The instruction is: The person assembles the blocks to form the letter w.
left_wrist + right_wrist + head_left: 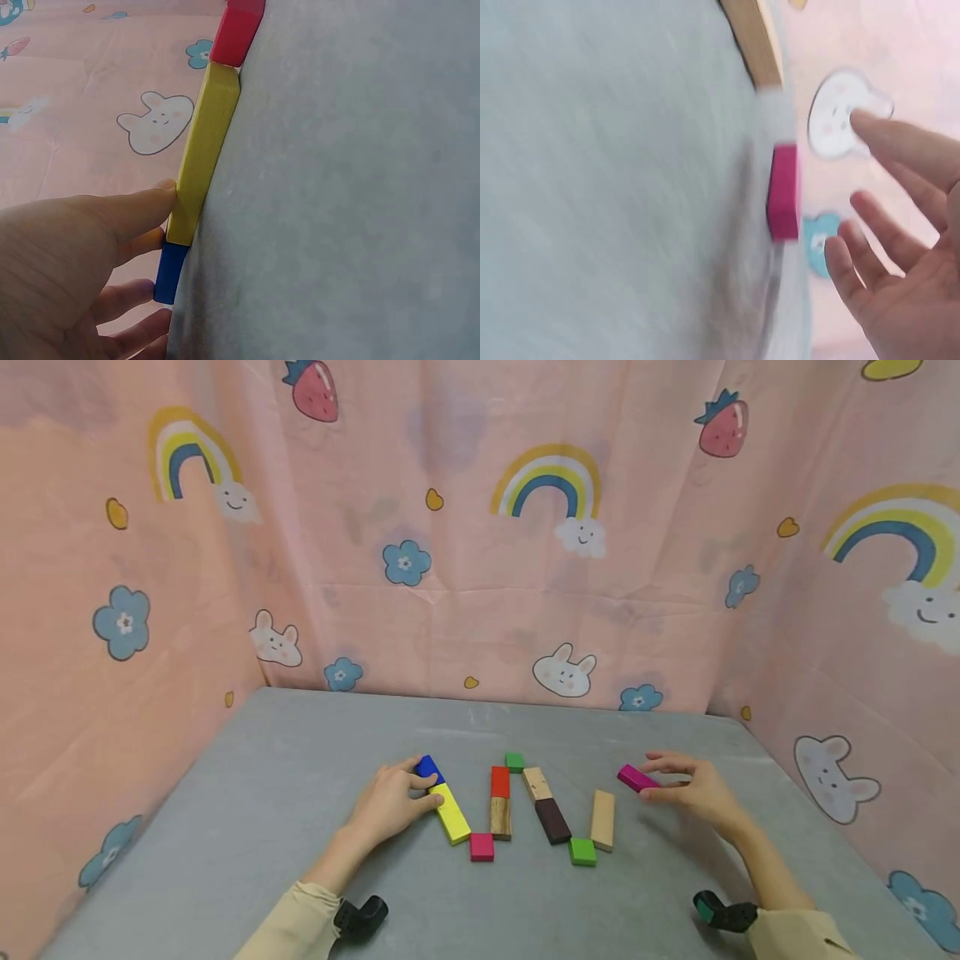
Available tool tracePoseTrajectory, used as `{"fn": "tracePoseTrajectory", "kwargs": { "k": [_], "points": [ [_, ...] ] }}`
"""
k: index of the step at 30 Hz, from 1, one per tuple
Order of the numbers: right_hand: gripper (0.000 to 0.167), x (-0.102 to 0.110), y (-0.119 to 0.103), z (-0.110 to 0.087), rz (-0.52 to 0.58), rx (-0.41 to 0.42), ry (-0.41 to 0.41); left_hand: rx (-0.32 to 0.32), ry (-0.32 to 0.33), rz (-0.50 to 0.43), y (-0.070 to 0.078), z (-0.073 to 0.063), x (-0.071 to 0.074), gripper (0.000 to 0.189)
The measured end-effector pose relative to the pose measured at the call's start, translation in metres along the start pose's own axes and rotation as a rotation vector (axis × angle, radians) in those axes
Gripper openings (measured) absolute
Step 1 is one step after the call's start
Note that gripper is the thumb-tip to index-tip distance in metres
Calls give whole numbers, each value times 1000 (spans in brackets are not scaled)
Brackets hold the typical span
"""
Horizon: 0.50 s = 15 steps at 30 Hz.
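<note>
In the head view, my left hand (392,799) lies against the left end of a zigzag row of wooden blocks. Its thumb touches the yellow block (452,820), and other fingers rest at the blue block (427,766). The left wrist view shows blue and yellow end to end, with the crimson block (238,31) at the yellow one's far end. On the right, a magenta block (636,777) lies tilted on the table. My right hand (693,789) is beside it with fingers spread; in the right wrist view its fingers are apart from the magenta block (783,193).
Along the row follow a striped brown block (500,820), an orange-red block (500,782), a green block (514,763), a speckled light block (537,783), a dark brown block (552,821), a lime block (582,852) and a pale wooden block (602,820). Pink cloth surrounds the grey table (375,718).
</note>
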State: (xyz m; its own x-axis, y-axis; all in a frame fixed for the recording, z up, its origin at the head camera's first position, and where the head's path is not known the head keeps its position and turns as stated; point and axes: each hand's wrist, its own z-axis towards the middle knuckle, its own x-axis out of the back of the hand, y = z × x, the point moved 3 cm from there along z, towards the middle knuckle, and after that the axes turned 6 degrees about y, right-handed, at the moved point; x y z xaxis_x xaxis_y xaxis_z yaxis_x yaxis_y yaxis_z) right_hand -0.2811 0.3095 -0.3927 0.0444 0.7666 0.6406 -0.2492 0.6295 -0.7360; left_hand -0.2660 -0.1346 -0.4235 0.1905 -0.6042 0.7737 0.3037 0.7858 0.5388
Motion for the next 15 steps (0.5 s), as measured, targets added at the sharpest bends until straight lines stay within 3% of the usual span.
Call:
{"fn": "tracePoseTrajectory", "kwargs": {
  "k": [6, 15],
  "points": [
    [41, 11, 24, 16, 39, -80, -147, -4, -8, -6, -1, -1, -1, 39],
    [39, 7, 34, 25, -3, -61, -272, -3, -10, 5, -1, 1, -1, 39]
  ]
}}
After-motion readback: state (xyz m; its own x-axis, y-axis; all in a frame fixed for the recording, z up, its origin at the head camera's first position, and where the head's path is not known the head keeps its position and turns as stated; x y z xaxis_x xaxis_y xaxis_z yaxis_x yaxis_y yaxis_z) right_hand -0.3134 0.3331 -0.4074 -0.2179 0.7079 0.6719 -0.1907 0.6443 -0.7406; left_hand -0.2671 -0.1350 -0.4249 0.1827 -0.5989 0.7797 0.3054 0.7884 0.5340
